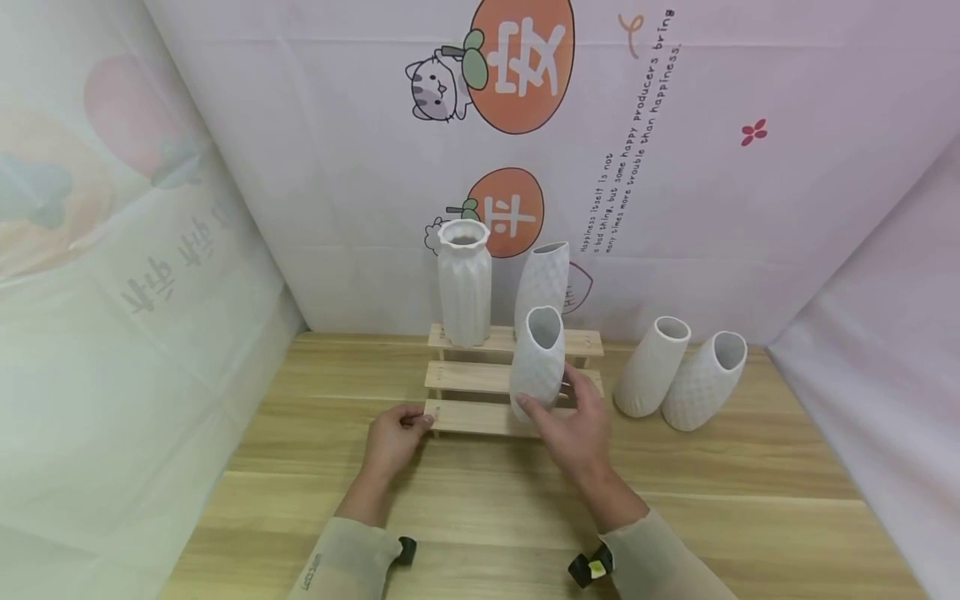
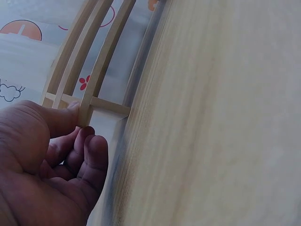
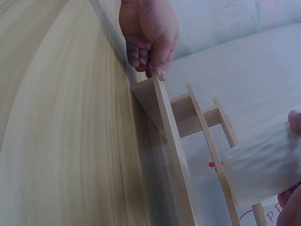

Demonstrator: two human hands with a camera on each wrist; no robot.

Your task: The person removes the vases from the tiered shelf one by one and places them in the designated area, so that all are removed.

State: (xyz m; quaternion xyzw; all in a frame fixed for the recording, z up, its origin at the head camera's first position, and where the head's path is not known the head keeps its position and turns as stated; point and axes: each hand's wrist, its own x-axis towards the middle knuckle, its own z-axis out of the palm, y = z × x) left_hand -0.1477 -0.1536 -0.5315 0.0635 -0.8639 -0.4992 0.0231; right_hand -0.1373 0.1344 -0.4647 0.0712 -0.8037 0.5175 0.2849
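A three-step wooden display rack (image 1: 476, 415) stands on the table against the backdrop. My left hand (image 1: 393, 439) pinches the left end of its lowest step between thumb and fingers, seen closely in the left wrist view. My right hand (image 1: 581, 429) grips a white textured vase (image 1: 534, 375) with an oval mouth, thumb in front and fingers behind. The vase is upright, in front of the middle step; whether its base touches the rack, I cannot tell. On the top step stand a fluted white vase (image 1: 465, 292) at left and a slanted-mouth white vase (image 1: 543, 275) further right, partly hidden.
Right of the rack, a ribbed white vase (image 1: 651, 368) and a diamond-textured white vase (image 1: 705, 382) stand close together on the wooden table (image 1: 495, 517). A printed white cloth (image 1: 360, 183) rises behind, with more cloth at both sides.
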